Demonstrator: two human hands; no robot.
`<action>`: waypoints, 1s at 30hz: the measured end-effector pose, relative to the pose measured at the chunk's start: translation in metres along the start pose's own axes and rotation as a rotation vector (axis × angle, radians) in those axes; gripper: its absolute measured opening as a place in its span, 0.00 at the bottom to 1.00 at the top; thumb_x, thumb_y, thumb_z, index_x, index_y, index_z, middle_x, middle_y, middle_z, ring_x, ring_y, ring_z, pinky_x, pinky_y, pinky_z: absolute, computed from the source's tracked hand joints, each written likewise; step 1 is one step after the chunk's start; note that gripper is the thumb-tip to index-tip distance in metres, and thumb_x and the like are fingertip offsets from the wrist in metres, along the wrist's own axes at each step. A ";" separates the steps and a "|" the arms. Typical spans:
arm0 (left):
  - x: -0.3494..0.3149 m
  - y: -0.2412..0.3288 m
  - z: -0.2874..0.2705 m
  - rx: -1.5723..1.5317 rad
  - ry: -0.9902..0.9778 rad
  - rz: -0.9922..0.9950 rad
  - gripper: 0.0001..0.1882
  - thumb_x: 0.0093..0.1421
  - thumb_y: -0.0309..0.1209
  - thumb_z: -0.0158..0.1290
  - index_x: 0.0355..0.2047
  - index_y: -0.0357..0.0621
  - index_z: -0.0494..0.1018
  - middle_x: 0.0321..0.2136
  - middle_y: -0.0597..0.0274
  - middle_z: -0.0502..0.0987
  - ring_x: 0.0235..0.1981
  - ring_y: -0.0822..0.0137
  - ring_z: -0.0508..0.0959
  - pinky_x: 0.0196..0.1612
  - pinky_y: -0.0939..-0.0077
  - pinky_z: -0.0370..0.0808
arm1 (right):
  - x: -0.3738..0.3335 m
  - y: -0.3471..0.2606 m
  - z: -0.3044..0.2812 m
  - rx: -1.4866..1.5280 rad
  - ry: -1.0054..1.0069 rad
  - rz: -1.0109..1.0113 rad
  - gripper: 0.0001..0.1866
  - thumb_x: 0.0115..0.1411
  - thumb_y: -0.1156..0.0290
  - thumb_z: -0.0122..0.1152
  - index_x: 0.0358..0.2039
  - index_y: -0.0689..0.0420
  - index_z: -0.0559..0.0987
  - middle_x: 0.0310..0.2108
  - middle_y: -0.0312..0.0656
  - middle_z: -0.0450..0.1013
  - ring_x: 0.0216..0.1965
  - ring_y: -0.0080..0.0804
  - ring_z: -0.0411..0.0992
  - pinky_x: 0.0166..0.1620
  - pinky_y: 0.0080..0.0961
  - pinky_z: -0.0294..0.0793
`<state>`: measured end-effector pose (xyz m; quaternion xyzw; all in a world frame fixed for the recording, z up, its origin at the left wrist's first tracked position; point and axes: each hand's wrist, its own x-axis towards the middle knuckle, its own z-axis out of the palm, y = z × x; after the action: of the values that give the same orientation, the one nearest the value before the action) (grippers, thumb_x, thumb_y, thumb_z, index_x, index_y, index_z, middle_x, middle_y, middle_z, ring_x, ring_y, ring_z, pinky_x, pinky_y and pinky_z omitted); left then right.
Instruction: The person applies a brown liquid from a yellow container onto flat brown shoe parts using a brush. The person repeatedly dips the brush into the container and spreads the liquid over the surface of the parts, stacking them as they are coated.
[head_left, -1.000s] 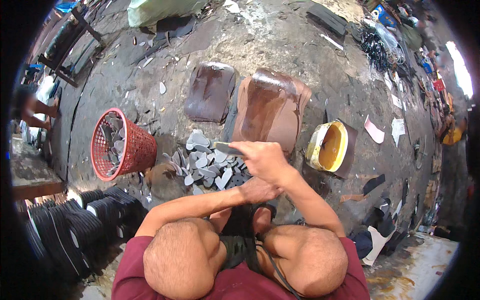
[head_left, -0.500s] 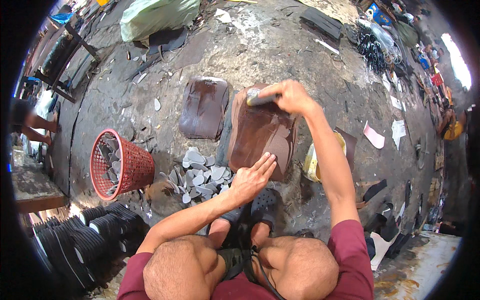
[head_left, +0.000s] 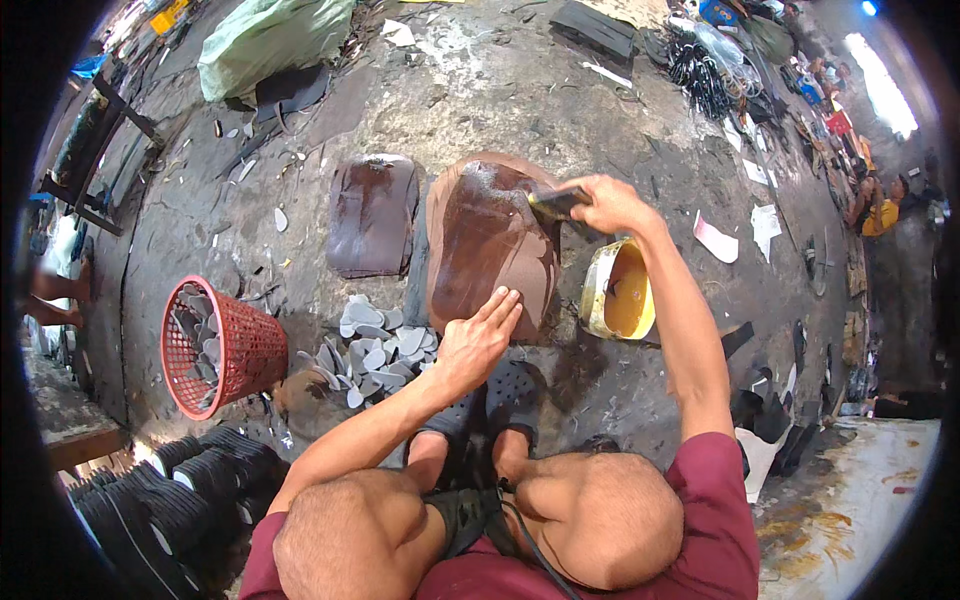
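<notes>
A brown sheet (head_left: 478, 262) lies on the ground in front of my feet, most of its surface wet and dark, with a paler dry patch at the lower right. My left hand (head_left: 473, 340) rests on its near edge, fingers stretched out flat. At the far right edge of the sheet, my right hand (head_left: 612, 205) grips a brush (head_left: 560, 202), its bristle end touching the surface. Beside my right forearm stands a cut-open yellowish container (head_left: 601, 290) with amber liquid inside, partly behind that arm.
Left of the sheet lies a second dark brown stack of sheets (head_left: 371, 215). Grey shoe-insert pieces (head_left: 375, 345) are heaped near my feet, next to a tilted red basket (head_left: 250, 350) holding more. Stacked black soles (head_left: 210, 490) sit at lower left. People (head_left: 882, 205) are at far right.
My right hand has moved the brush rightward and slightly down to the sheet's right edge. The wet area has spread there. My left hand stays on the near edge; the whole view has shifted.
</notes>
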<state>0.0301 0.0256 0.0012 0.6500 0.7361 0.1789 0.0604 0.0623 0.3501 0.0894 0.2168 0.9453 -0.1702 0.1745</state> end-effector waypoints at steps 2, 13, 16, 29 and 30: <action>-0.002 0.000 0.003 0.032 0.013 -0.004 0.31 0.55 0.28 0.58 0.62 0.40 0.71 0.67 0.57 0.67 0.70 0.64 0.66 0.46 0.69 0.83 | -0.023 -0.003 0.009 0.035 -0.076 -0.073 0.29 0.53 0.63 0.64 0.58 0.37 0.79 0.50 0.45 0.80 0.54 0.46 0.77 0.55 0.45 0.77; 0.003 -0.012 -0.003 0.056 0.082 0.015 0.36 0.50 0.25 0.57 0.63 0.40 0.68 0.69 0.55 0.65 0.69 0.59 0.66 0.44 0.66 0.84 | -0.056 -0.034 0.042 0.140 0.422 0.084 0.26 0.61 0.59 0.61 0.60 0.46 0.75 0.41 0.55 0.81 0.46 0.56 0.79 0.50 0.53 0.76; 0.025 -0.027 -0.016 -0.046 0.101 0.058 0.35 0.51 0.26 0.59 0.63 0.40 0.68 0.67 0.55 0.67 0.69 0.59 0.67 0.43 0.67 0.83 | -0.012 -0.038 0.033 0.107 0.431 0.040 0.24 0.61 0.59 0.61 0.59 0.41 0.76 0.40 0.55 0.81 0.44 0.57 0.79 0.49 0.52 0.77; -0.018 0.002 -0.012 -0.008 0.122 -0.124 0.35 0.54 0.27 0.59 0.65 0.45 0.67 0.64 0.60 0.71 0.40 0.57 0.77 0.31 0.64 0.81 | -0.124 -0.073 0.101 0.363 0.579 -0.047 0.18 0.62 0.67 0.62 0.53 0.46 0.78 0.36 0.50 0.81 0.39 0.55 0.80 0.41 0.48 0.79; -0.018 0.002 -0.013 -0.010 0.070 -0.150 0.37 0.55 0.27 0.59 0.66 0.46 0.65 0.65 0.59 0.69 0.40 0.56 0.77 0.31 0.63 0.81 | -0.123 -0.069 0.101 0.319 0.560 -0.028 0.17 0.62 0.67 0.62 0.53 0.46 0.78 0.36 0.49 0.82 0.39 0.55 0.80 0.41 0.48 0.79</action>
<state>0.0304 0.0054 0.0114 0.5861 0.7835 0.2000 0.0510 0.1598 0.2079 0.0670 0.2671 0.9208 -0.2524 -0.1308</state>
